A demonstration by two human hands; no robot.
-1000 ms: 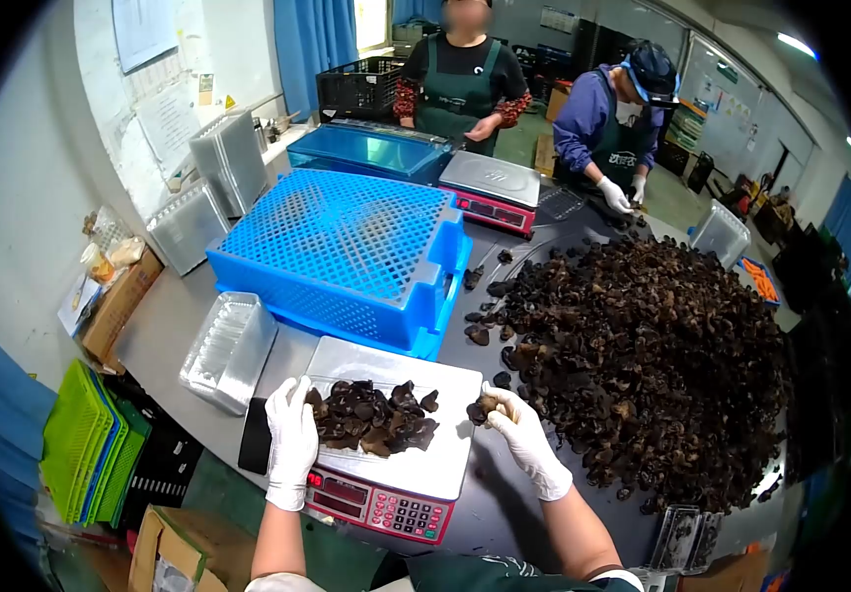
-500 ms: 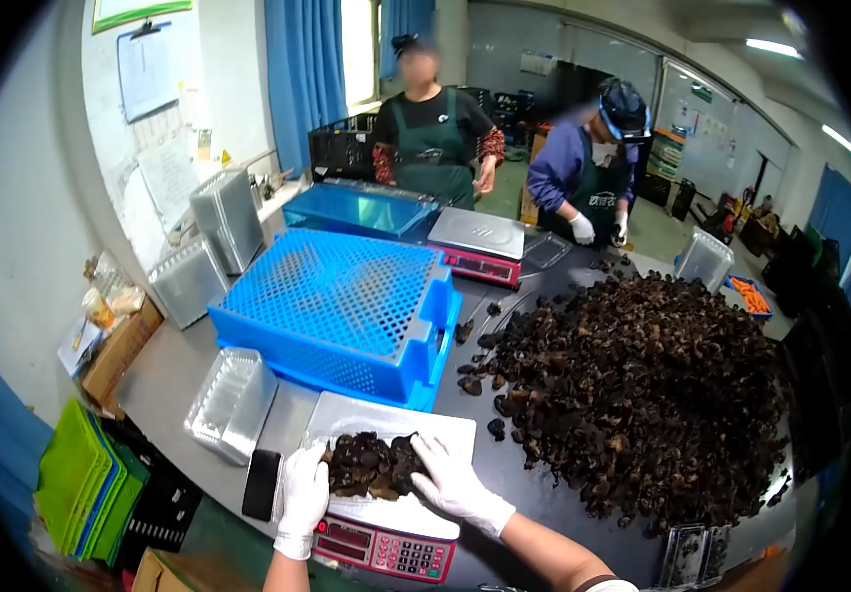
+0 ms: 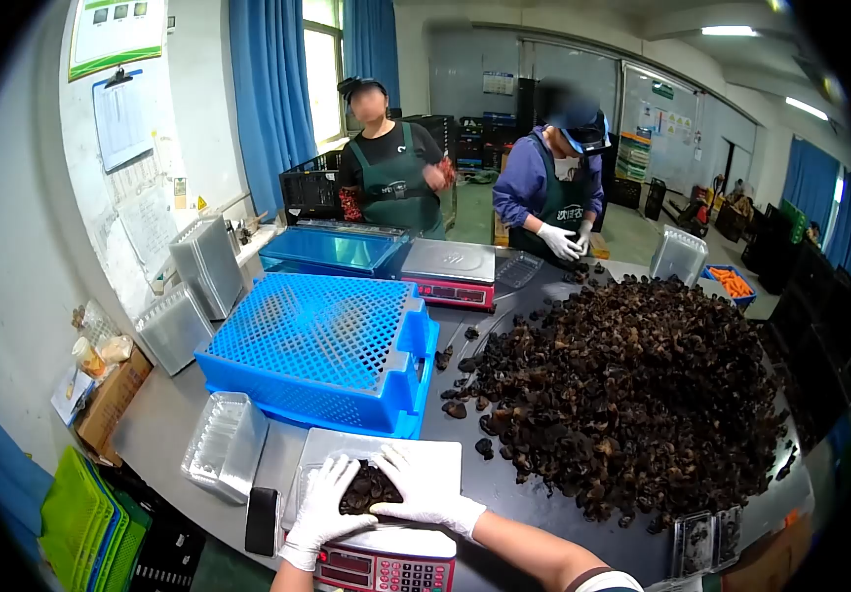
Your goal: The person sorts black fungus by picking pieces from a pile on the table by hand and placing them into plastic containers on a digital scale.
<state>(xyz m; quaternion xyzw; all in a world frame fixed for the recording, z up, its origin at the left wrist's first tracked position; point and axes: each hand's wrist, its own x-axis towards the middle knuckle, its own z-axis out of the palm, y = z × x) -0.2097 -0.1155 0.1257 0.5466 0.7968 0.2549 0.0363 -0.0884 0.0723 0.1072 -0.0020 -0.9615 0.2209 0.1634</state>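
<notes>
A small heap of dark wood ear mushrooms (image 3: 370, 489) sits on the pan of the near scale (image 3: 435, 456). My left hand (image 3: 325, 505), in a white glove, lies along the heap's left side with its fingers stretched forward. From the right, my right hand (image 3: 424, 493), gloved too, rests against the mushrooms, thumb and fingers apart. Both hands cup the heap without closing round it. What is under the mushrooms is mostly covered by my hands. Below my wrists is the scale's red keypad panel (image 3: 386, 572).
A large mushroom pile (image 3: 633, 395) covers the table's right side. Ahead stands an upturned blue crate (image 3: 317, 335), with clear plastic trays (image 3: 225, 446) left of it. A black phone (image 3: 263, 521) lies beside the scale. Two people stand across the table, near a second scale (image 3: 450, 271).
My hands have drawn closer together around the mushrooms, which now show less between them. The view has tilted up. Across the table, the person in purple sleeves has brought both gloved hands together.
</notes>
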